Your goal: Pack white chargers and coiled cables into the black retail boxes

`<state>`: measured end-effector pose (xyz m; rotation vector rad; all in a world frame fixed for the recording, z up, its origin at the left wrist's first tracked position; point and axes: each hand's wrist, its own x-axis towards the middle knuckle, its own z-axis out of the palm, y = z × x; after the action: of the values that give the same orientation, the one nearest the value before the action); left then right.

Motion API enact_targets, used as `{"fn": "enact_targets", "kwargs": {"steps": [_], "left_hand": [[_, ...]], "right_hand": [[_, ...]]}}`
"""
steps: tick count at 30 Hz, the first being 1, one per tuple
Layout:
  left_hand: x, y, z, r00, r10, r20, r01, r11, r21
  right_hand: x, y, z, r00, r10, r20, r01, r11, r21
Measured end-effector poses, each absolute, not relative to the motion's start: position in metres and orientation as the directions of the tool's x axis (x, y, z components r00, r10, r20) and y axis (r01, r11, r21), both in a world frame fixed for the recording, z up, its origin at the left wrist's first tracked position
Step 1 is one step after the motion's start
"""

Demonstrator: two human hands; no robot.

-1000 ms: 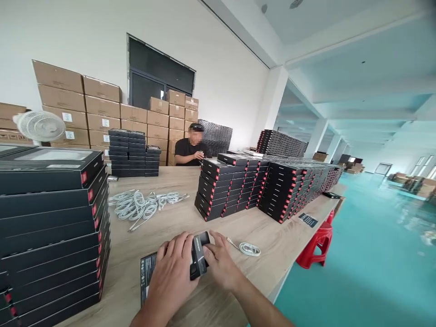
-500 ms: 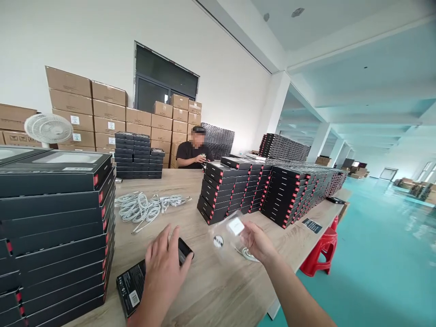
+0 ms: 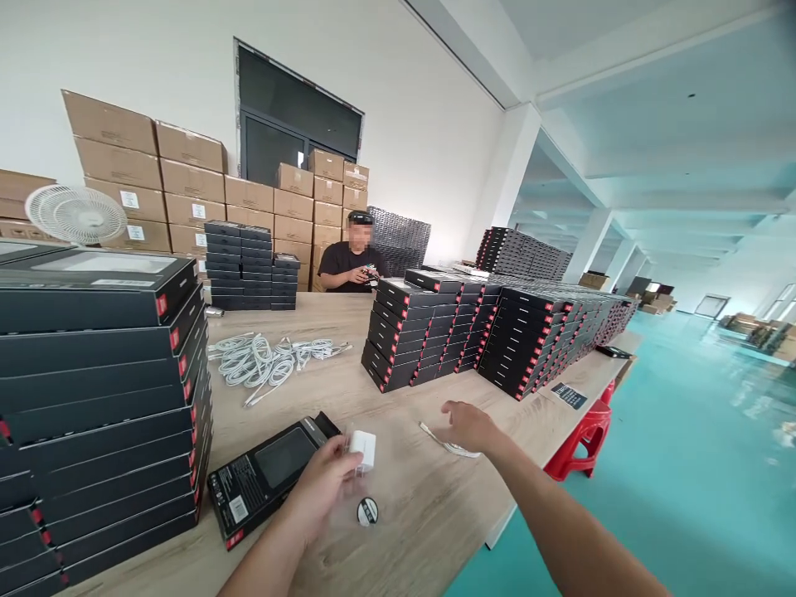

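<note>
In the head view, the left hand [image 3: 317, 489] grips a clear plastic bag [image 3: 348, 497] holding a white charger [image 3: 362, 450] and a round black-and-white disc [image 3: 367, 512], just right of a black product box [image 3: 267, 473]. Farther right of the box, the open right hand [image 3: 468, 427] hovers near a coiled white cable [image 3: 448, 448].

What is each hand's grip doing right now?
Left hand: closed, holding a clear plastic bag with a white power adapter inside.
Right hand: open, holding nothing, near a white cable.
</note>
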<state>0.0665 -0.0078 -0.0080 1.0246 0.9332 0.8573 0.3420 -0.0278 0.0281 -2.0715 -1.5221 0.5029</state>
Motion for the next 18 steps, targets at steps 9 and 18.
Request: {"fn": "enact_targets", "kwargs": {"steps": [9, 18], "left_hand": [[0.068, -0.006, -0.002, 0.201, 0.975, -0.095, 0.279, 0.036, 0.960], [0.064, -0.028, 0.017, 0.277, 0.959, -0.056, 0.829, -0.209, 0.518]], "right_hand": [[0.346, -0.022, 0.019, 0.312, 0.947, 0.077, 0.700, -0.175, -0.692], [0.279, -0.016, 0.013, 0.331, 0.939, 0.094, 0.177, 0.036, -0.984]]}}
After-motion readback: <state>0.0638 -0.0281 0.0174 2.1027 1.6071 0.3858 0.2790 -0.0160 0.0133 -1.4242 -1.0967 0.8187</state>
